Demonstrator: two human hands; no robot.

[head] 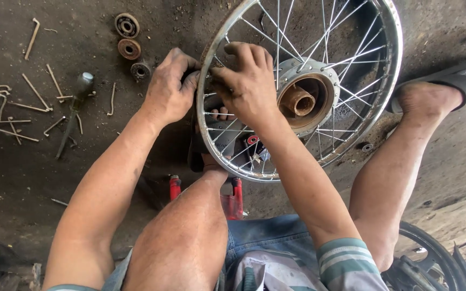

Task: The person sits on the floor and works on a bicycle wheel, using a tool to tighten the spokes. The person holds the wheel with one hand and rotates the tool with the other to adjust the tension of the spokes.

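A chrome spoked wheel (389, 64) lies flat on the dirty ground, with a rusty brown hub (303, 99) at its middle. My left hand (169, 89) grips the rim's left edge from outside, fingers curled over it. My right hand (249, 83) rests just inside the rim, fingertips pinched at the same spot where a spoke meets the rim. What the fingers pinch is hidden. My left knee (190, 226) and right leg (389, 172) flank the wheel, the right foot in a black sandal (459, 78).
Several loose bent spokes (14, 116) lie scattered at left beside a screwdriver (74, 110). Three round bearings (129, 46) sit above my left hand. A red tool (235, 196) lies under the wheel by my knee. A tyre edge (432, 250) shows at bottom right.
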